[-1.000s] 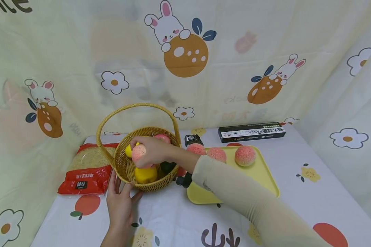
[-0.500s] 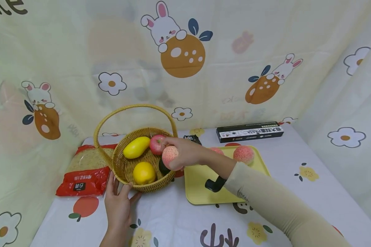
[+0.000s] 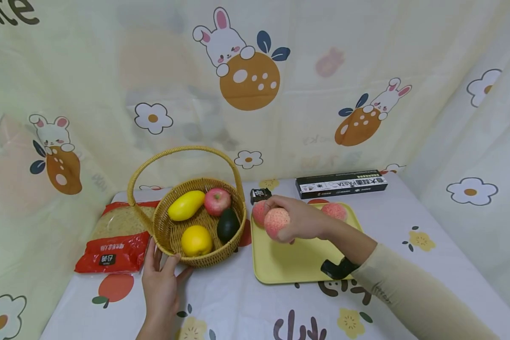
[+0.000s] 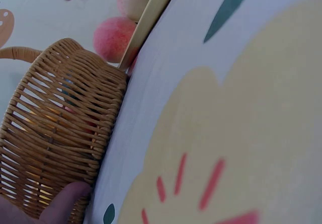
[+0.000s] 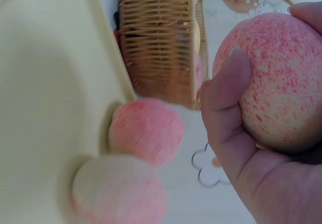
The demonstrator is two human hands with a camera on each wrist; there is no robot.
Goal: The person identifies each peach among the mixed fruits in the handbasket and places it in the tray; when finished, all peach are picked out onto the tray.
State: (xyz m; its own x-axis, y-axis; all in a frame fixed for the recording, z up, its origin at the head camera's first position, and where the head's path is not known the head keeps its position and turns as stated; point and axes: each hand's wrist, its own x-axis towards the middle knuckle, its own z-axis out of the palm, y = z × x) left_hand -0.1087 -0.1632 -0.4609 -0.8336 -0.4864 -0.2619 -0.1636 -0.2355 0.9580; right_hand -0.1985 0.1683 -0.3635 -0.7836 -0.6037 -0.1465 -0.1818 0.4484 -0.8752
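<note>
My right hand [image 3: 303,219] holds a pink speckled peach [image 3: 276,223] between thumb and fingers, above the left part of a yellow tray [image 3: 280,271]. Close behind it on the tray lies another peach [image 3: 258,213], and a further peach [image 3: 334,211] sits at the tray's back right. My left hand [image 3: 160,283] rests against the near left outside of a wicker basket [image 3: 208,260]; the left wrist view shows its thumb [image 4: 70,196] on the weave. Inside the basket are a mango [image 3: 186,206], an apple [image 3: 217,201], an avocado [image 3: 228,225] and a yellow round fruit [image 3: 197,240].
Left of the basket lies a red-and-clear food packet [image 3: 112,245]. A long black pasta box [image 3: 342,184] stands at the back right, with a small black packet [image 3: 260,195] behind the tray. A printed curtain [image 3: 174,71] hangs behind the table.
My right hand has moved rightward with the peach, from over the basket to over the tray, uncovering the fruit in the basket. The left hand stays at the basket.
</note>
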